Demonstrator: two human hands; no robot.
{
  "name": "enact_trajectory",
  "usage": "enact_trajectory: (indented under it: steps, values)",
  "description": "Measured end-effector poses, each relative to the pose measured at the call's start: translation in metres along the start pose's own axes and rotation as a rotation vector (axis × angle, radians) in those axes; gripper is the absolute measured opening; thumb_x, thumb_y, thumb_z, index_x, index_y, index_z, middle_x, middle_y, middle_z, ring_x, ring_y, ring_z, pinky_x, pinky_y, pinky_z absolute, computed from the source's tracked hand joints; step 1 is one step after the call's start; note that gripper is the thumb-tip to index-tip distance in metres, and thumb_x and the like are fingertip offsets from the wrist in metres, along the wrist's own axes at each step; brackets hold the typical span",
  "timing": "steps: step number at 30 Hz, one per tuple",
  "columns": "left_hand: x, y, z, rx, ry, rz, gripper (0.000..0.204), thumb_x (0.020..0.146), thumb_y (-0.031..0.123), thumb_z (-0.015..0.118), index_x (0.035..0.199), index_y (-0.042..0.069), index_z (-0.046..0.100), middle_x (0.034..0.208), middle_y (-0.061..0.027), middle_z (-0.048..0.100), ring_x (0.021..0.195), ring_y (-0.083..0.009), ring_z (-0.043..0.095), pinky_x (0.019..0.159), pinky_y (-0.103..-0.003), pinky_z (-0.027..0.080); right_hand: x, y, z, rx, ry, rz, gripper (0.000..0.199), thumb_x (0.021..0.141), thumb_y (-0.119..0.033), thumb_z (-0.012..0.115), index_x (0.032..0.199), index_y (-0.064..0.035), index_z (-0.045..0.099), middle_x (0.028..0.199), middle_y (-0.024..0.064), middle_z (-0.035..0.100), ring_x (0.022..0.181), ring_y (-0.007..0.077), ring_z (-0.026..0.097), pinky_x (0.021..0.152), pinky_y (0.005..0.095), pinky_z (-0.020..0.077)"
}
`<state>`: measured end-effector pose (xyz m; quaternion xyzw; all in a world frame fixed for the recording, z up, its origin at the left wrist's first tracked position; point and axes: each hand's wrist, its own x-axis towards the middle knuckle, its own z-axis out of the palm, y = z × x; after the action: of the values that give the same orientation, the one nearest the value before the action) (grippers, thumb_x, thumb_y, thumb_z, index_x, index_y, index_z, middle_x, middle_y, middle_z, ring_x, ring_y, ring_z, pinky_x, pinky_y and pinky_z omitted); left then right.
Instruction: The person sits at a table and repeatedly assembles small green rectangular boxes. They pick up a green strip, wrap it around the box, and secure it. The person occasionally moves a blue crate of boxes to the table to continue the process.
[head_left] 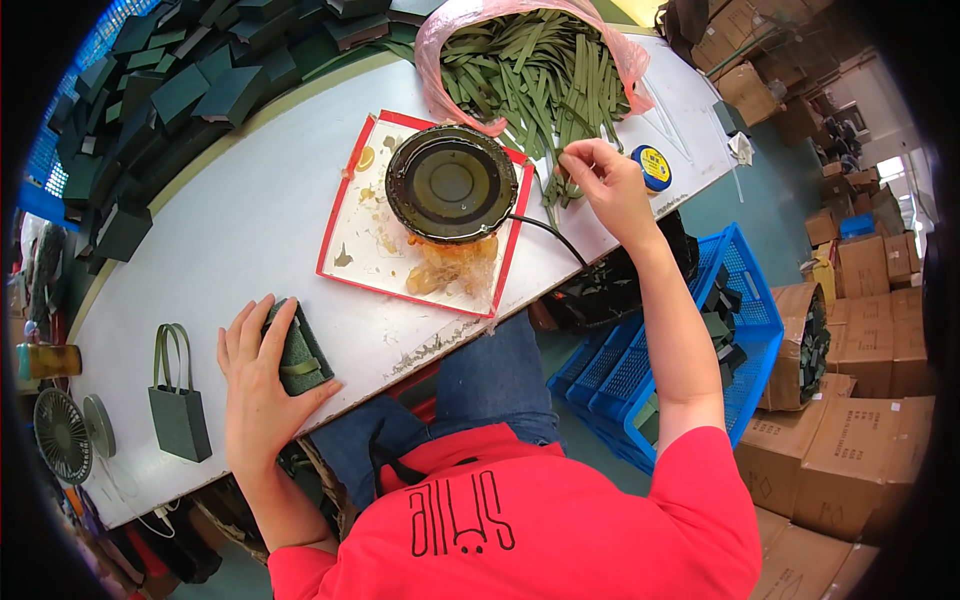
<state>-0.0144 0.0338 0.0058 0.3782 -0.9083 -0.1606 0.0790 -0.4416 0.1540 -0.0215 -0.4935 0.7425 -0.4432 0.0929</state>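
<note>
While a flat dark-green folded felt bag (297, 350) is pinned to the white worktop (250, 210) under the left hand (258, 385), fingers spread, a thin olive-green strap (553, 180) is pinched in the right hand (610, 180) grip beside the round black glue pot (452, 184).

My left hand (262, 375) is flat, palm down, fingers spread, right at the near edge of the table (250, 210), forearm short and bent. My right hand (605, 180) is stretched far across it, fingertips pinched together.
</note>
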Motion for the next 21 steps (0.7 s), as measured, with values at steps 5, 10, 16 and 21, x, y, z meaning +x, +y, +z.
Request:
enact_trajectory:
  steps: [5,10,16,21]
  values:
    - [0.0,-0.001,0.002,-0.002,0.016,0.015,0.097,0.054,0.024,0.092,0.142,0.01,0.054,0.146,-0.0149,0.048,0.137,-0.0377,0.041,0.118,-0.053,0.026,0.011,0.005,0.006,0.005,0.109,0.0,0.018,0.094,-0.011,0.07,0.108,-0.0004,0.073,0.081,-0.0024,0.067,0.065,0.0016,0.051,0.059,0.0195,0.0412]
    - [0.0,-0.001,0.002,0.018,0.032,0.031,0.097,0.052,0.018,0.091,0.141,0.008,0.054,0.147,-0.0145,0.048,0.133,-0.0387,0.042,0.113,-0.048,0.033,0.016,0.004,0.012,-0.037,0.111,-0.01,0.017,0.092,-0.012,0.068,0.103,-0.0016,0.075,0.089,0.008,0.073,0.07,0.0097,0.059,0.063,0.025,0.0475]
    - [0.0,-0.001,0.003,0.01,0.034,0.03,0.098,0.051,0.017,0.091,0.141,0.008,0.055,0.147,-0.0147,0.048,0.132,-0.0385,0.042,0.113,-0.048,0.034,0.014,0.001,0.019,0.055,0.083,0.038,0.014,0.092,-0.012,0.068,0.1,-0.0021,0.073,0.087,0.0081,0.071,0.07,0.0125,0.06,0.064,0.0269,0.0478]
    - [-0.001,-0.002,0.004,0.01,0.033,0.032,0.098,0.051,0.017,0.091,0.142,0.008,0.054,0.147,-0.0153,0.047,0.133,-0.0386,0.042,0.114,-0.048,0.033,0.011,-0.005,0.014,-0.12,-0.067,-0.127,0.014,0.09,-0.014,0.072,0.1,-0.0032,0.073,0.088,0.0081,0.069,0.079,0.0176,0.06,0.07,0.029,0.0489]
